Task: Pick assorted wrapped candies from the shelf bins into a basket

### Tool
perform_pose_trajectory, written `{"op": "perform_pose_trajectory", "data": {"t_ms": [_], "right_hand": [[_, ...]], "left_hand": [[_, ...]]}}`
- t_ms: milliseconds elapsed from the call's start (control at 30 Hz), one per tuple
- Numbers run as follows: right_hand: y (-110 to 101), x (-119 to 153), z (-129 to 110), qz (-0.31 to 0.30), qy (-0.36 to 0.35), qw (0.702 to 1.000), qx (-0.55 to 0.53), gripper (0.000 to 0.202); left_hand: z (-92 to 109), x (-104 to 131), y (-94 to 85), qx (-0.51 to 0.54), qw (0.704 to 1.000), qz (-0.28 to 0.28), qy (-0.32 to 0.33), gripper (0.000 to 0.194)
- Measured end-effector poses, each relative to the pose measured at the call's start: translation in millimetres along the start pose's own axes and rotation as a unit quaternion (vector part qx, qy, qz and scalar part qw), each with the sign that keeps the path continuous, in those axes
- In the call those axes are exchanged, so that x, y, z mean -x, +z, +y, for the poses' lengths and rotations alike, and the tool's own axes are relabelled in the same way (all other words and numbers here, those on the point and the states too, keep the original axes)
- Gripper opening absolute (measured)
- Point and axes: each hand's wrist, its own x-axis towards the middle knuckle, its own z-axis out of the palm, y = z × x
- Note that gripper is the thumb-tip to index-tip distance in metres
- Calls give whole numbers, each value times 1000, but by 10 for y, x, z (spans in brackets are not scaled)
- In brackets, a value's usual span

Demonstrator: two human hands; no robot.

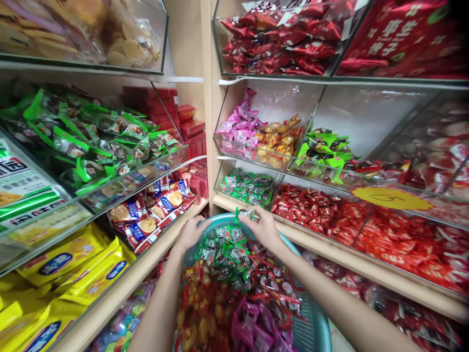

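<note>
A teal plastic basket [318, 313] holds wrapped sweets: green ones [229, 249] at its far end, dark red ones [273, 281] on the right, amber ones [205, 320] on the left and purple ones [252, 325] near the bottom. My left hand [191, 233] grips the basket's far left rim. Over the far right rim, my right hand [262, 226] pinches a small green-wrapped sweet [242, 214] between thumb and fingers. Just beyond it is a clear bin of similar green sweets [247, 186].
Clear bins on wooden shelves [330, 249] meet in a corner ahead. Red sweets [308, 205] fill bins on the right. At left are green-wrapped snacks [98, 137], blue-red packets [154, 210] and yellow packets [73, 264]. A yellow price tag [392, 198] hangs at right.
</note>
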Motion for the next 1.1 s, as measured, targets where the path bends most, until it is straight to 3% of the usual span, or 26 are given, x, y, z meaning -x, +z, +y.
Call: {"op": "perform_pose_trajectory", "data": {"t_ms": [100,200,567,700,933,1100], "right_hand": [[66,193,68,-44,85,990,-100,38],[98,266,132,-62,116,985,-113,41],[14,242,17,-130,129,972,-144,38],[46,222,20,-135,113,974,-139,39],[141,184,-8,-199,80,972,-98,37],[172,120,48,-162,74,975,-134,39]], "left_hand": [[-9,-3,7,-1,1000,1,-4,42],[10,7,-2,-4,1000,0,-9,44],[52,39,-9,19,999,16,-24,42],[55,44,-12,-11,1000,11,-4,43],[81,76,-41,-20,1000,3,-3,42],[84,73,-41,-14,1000,1,-8,42]]}}
